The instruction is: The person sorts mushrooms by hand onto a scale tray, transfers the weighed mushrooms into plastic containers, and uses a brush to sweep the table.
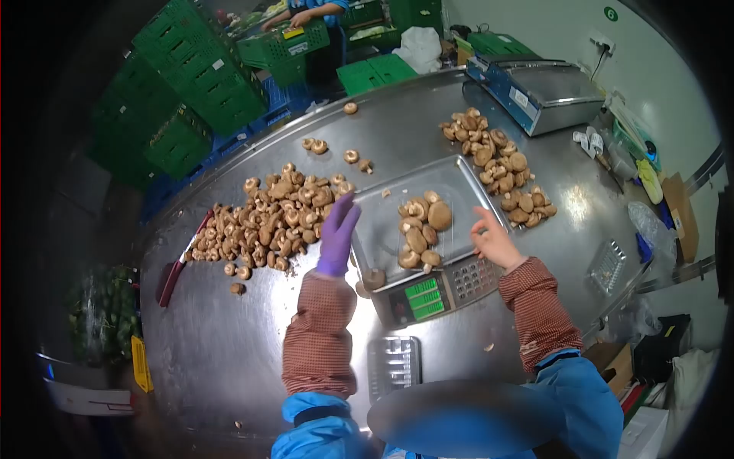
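My left hand point(338, 236), in a purple glove, is at the left edge of a metal scale pan point(382, 243), its fingers stretched out and nothing in them. At the pan's right edge, my bare right hand point(493, 241) has its fingers apart and holds nothing. A small group of shiitake mushrooms point(417, 236) lies in the middle of the pan. Below it, the digital scale point(394, 306) shows green lit figures beside its keypad. To the left of my gloved hand spreads a large mushroom heap point(279, 218). Smaller mushroom piles point(505, 164) line the right side.
A red-handled knife point(174, 274) lies left of the heap. One clear plastic tray point(394, 366) sits near me, another tray point(608, 268) at right. A second scale point(543, 92) stands at back right. Green crates point(191, 65) are stacked beyond the table, where a person handles a crate point(283, 47).
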Demonstrator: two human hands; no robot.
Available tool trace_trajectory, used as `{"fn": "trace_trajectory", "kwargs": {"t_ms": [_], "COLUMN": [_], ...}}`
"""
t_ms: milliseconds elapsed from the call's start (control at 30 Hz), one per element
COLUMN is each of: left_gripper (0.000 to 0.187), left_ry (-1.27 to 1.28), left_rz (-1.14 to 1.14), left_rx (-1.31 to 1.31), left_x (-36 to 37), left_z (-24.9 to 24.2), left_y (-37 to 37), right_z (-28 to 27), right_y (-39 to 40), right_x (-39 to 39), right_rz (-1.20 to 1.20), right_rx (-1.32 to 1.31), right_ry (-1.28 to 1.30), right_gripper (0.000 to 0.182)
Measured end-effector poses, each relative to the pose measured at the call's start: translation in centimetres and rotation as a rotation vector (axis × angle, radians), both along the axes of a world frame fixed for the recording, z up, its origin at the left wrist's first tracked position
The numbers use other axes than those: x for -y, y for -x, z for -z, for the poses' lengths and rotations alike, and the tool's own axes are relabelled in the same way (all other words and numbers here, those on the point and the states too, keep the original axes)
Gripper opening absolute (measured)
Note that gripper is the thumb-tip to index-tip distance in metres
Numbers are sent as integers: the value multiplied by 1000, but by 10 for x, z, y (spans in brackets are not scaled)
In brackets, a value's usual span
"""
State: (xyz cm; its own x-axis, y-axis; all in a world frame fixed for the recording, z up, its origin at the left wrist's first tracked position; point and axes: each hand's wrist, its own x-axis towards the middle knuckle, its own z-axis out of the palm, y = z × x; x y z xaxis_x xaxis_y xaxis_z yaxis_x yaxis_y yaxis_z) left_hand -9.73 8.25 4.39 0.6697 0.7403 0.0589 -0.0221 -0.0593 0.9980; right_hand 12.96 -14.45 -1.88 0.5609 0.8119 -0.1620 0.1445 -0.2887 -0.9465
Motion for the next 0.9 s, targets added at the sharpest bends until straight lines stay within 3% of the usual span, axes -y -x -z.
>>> {"fn": "trace_trajectory", "kwargs": {"t_ms": [33, 100, 167, 233, 367, 500, 567, 633, 667, 700, 833, 900], "left_gripper": [50, 54, 67, 75, 68, 58, 51, 47, 48, 51, 50, 48], "left_ry": [76, -186, -397, -670, -957, -944, -698, -733, -747, -701, -1118, -1082], "left_rz": [-12, 61, 82, 90, 19, 45, -19, -32, -26, 98, 110, 44], "left_rx": [-15, -249, -379, -352, -611, -645, -319, -70, 6, -45, -479, -365], "left_x": [0, 11, 34, 53, 77, 74, 78, 97, 105, 103, 103, 94], "left_z": [15, 43, 64, 78, 80, 82, 65, 37, 33, 36, 64, 52], "left_y": [17, 51, 73, 77, 65, 59, 42, 6, -14, -37, -71, -59], "right_z": [-1, 2, 8, 4, 0, 2, -3, -2, 12, 20, 27, 31], "right_y": [0, 4, 11, 20, 35, 44, 47, 54, 58, 60, 56, 53], "right_x": [10, 32, 45, 52, 52, 50, 41, 25, 12, 0, -25, -22], "right_rz": [-2, 85, 104, 148, 160, 122, 133, 91, 152, 206, 189, 134], "right_rx": [-13, -191, -178, -204, -212, -252, -250, -203, -176, -150, -15, -49], "right_ry": [11, -35, -47, -38, -25, -65, -56, 10, -161, -335, -327, -308], "right_gripper": [54, 48, 43, 40, 37, 34, 32, 32, 30, 29, 37, 38]}}
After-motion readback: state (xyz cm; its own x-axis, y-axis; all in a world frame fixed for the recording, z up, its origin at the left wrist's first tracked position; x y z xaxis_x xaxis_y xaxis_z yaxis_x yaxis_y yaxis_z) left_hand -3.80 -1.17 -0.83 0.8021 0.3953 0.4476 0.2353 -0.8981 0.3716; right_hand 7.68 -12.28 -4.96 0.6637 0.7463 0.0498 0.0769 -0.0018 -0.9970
